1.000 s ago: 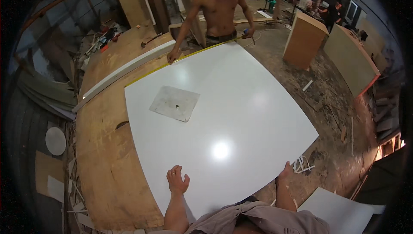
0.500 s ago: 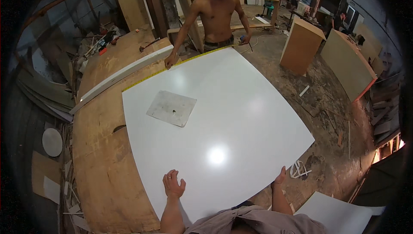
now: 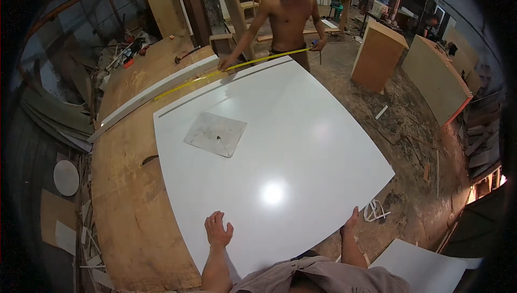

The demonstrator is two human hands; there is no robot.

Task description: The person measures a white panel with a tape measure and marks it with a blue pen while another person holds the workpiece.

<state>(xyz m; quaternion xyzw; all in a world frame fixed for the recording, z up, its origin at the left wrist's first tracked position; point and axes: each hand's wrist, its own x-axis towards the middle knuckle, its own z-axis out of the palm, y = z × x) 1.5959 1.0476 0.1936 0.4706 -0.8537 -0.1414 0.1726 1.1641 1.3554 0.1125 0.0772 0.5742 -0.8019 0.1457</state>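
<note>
A large glossy white sheet [image 3: 280, 131] spreads out before me. My left hand [image 3: 218, 229] rests on its near left part, fingers apart, holding nothing. At the near right edge my right hand [image 3: 351, 220] grips the sheet, thumb on top and the other fingers hidden beneath. A thin grey plate [image 3: 216, 134] with a small hole lies on the far left part of the sheet. Across from me a person stretches a yellow measuring tape [image 3: 272, 56] between both hands, over the sheet's far edge.
The sheet lies on a wooden worktop [image 3: 126, 185]. A long white strip [image 3: 156, 95] and a hammer [image 3: 187, 55] lie at the far left. A brown box [image 3: 378, 56] and a leaning panel [image 3: 436, 80] stand on the floor to the right. Another white panel [image 3: 420, 266] is at the lower right.
The person opposite has shifted right and lifted the measuring tape off the sheet's far edge, moving it away from me. My hands have stayed in place.
</note>
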